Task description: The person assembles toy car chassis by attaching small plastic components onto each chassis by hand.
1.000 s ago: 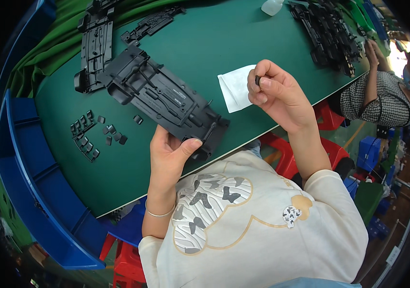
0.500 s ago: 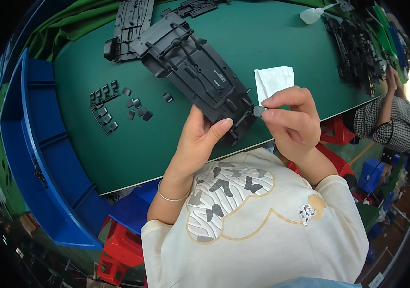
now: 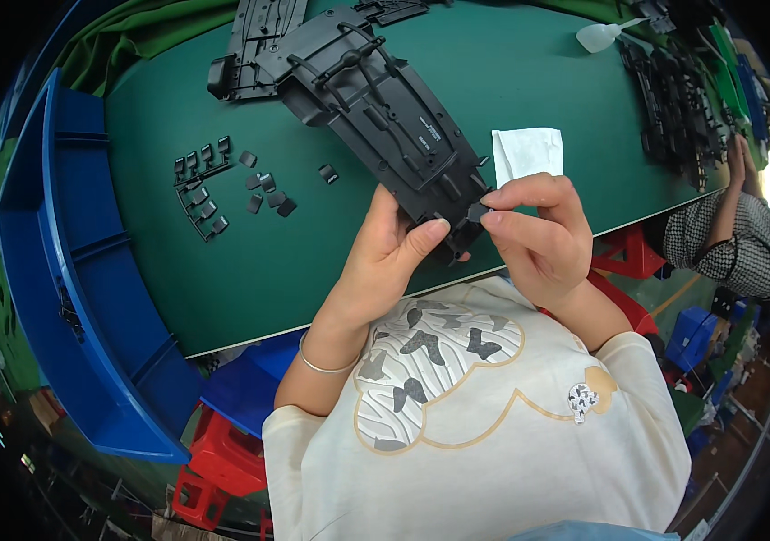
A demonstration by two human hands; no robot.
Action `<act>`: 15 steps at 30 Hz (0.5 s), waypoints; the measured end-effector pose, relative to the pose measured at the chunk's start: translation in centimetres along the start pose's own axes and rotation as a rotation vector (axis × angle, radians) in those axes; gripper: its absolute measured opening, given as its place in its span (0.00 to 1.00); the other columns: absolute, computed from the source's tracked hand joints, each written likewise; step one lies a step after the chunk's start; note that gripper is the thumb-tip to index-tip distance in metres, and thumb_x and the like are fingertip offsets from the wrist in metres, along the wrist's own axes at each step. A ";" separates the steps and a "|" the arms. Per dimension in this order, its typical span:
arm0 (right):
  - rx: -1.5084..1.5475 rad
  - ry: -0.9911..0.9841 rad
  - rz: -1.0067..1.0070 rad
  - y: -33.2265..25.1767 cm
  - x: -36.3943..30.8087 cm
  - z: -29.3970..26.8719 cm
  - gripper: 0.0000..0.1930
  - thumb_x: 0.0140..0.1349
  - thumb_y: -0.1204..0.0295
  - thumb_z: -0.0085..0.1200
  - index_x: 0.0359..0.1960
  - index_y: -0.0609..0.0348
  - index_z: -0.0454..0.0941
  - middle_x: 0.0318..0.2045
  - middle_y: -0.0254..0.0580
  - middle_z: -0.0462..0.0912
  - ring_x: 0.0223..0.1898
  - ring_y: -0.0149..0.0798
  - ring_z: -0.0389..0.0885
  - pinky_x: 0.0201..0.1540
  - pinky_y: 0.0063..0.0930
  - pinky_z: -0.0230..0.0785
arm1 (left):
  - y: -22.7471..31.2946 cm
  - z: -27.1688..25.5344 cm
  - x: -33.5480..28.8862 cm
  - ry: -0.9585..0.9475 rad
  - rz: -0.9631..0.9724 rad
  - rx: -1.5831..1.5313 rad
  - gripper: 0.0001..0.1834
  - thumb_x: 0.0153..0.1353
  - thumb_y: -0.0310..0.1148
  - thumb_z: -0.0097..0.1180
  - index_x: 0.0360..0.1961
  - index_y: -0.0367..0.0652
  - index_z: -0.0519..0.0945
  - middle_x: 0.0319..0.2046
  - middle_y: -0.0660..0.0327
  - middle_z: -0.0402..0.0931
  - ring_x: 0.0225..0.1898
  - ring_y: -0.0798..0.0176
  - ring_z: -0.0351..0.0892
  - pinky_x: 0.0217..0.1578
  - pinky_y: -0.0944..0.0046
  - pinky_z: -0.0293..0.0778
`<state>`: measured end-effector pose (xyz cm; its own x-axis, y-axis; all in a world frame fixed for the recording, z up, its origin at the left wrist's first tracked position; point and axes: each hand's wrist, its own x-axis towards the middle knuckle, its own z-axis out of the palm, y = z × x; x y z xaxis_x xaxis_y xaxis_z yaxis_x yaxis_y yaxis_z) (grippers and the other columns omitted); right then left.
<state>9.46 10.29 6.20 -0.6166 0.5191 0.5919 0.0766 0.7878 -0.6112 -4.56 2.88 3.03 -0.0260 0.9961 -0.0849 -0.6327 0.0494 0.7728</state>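
Observation:
My left hand (image 3: 396,248) grips the near end of a long black plastic chassis (image 3: 403,135), its thumb on the upper face. The chassis slants from the upper left down toward me, with moulded ribs and rods showing. Between the thumb and forefinger of my right hand (image 3: 543,225) is a small black plastic flap (image 3: 476,214), held against the chassis's near right corner. My fingertips partly hide where flap and chassis meet. Left of the chassis lie several loose black flaps (image 3: 266,182), one apart (image 3: 328,173), and more still on a sprue (image 3: 193,194).
A folded white paper (image 3: 527,151) lies right of the chassis. Farther off are another black chassis (image 3: 258,45), a white squeeze bottle (image 3: 598,37) and stacked black parts (image 3: 673,113). A blue divided tray (image 3: 87,270) stands at the left. Another person (image 3: 728,225) sits at the far right.
My right hand has brought the flap left, from just off the chassis's edge onto its near corner. The chassis has shifted slightly right in the view.

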 end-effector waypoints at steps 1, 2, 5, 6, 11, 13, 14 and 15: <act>0.014 -0.001 0.031 -0.2 -0.1 0.1 0.13 0.36 0.86 0.55 0.27 0.62 0.76 0.31 0.43 0.72 0.29 0.36 0.73 0.26 0.22 0.69 | 0.0 -0.1 0.0 0.002 0.000 -0.001 0.22 0.58 0.27 0.44 0.52 0.36 0.54 0.43 0.54 0.65 0.40 0.65 0.69 0.34 0.67 0.73; 0.028 -0.002 0.061 -0.3 -0.1 0.2 0.12 0.36 0.86 0.55 0.27 0.62 0.76 0.31 0.43 0.72 0.29 0.36 0.73 0.26 0.22 0.70 | -0.1 -0.1 0.0 -0.016 0.016 -0.007 0.22 0.58 0.26 0.44 0.52 0.36 0.54 0.43 0.55 0.65 0.40 0.65 0.69 0.35 0.66 0.73; -0.009 -0.022 0.069 -0.4 -0.2 0.5 0.11 0.36 0.85 0.56 0.26 0.63 0.76 0.30 0.42 0.72 0.29 0.35 0.73 0.27 0.21 0.71 | 0.2 -0.1 -0.1 -0.031 0.023 0.039 0.23 0.57 0.25 0.45 0.52 0.36 0.54 0.44 0.55 0.64 0.41 0.65 0.68 0.37 0.66 0.72; -0.009 -0.023 0.072 -0.3 -0.2 0.5 0.11 0.36 0.85 0.56 0.26 0.63 0.76 0.30 0.42 0.72 0.29 0.35 0.73 0.27 0.21 0.71 | 0.4 0.0 -0.1 -0.028 0.016 0.092 0.24 0.56 0.24 0.46 0.53 0.36 0.54 0.44 0.55 0.64 0.42 0.65 0.67 0.38 0.66 0.71; -0.009 -0.059 0.010 -0.2 -0.4 0.8 0.10 0.36 0.83 0.57 0.25 0.62 0.76 0.30 0.42 0.72 0.29 0.36 0.73 0.29 0.22 0.70 | 0.3 -0.1 -0.1 -0.049 0.047 0.100 0.28 0.54 0.22 0.48 0.55 0.35 0.52 0.47 0.55 0.62 0.47 0.64 0.64 0.46 0.65 0.64; -0.018 -0.056 0.004 0.0 -0.6 0.8 0.11 0.35 0.83 0.57 0.25 0.62 0.76 0.30 0.42 0.73 0.29 0.36 0.73 0.29 0.22 0.70 | 0.3 -0.1 -0.1 -0.045 0.075 0.094 0.30 0.53 0.22 0.49 0.56 0.34 0.51 0.48 0.55 0.61 0.49 0.63 0.63 0.49 0.64 0.61; -0.027 -0.052 -0.003 0.0 -0.6 0.8 0.11 0.35 0.83 0.57 0.25 0.62 0.76 0.30 0.42 0.73 0.29 0.36 0.73 0.29 0.22 0.70 | 0.4 -0.1 -0.1 -0.042 0.056 0.098 0.31 0.52 0.21 0.49 0.56 0.34 0.51 0.49 0.55 0.61 0.50 0.62 0.62 0.50 0.64 0.60; -0.027 -0.052 -0.001 0.1 -0.6 0.8 0.11 0.35 0.83 0.57 0.25 0.62 0.76 0.30 0.42 0.73 0.29 0.36 0.73 0.29 0.22 0.70 | 0.4 -0.1 -0.2 -0.039 0.037 0.101 0.32 0.52 0.20 0.50 0.56 0.34 0.51 0.49 0.55 0.60 0.52 0.61 0.61 0.51 0.63 0.59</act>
<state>9.15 9.77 5.37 -0.6566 0.5006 0.5642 0.0962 0.7974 -0.5957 -4.88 2.74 3.31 -0.0163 0.9994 -0.0316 -0.5503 0.0174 0.8348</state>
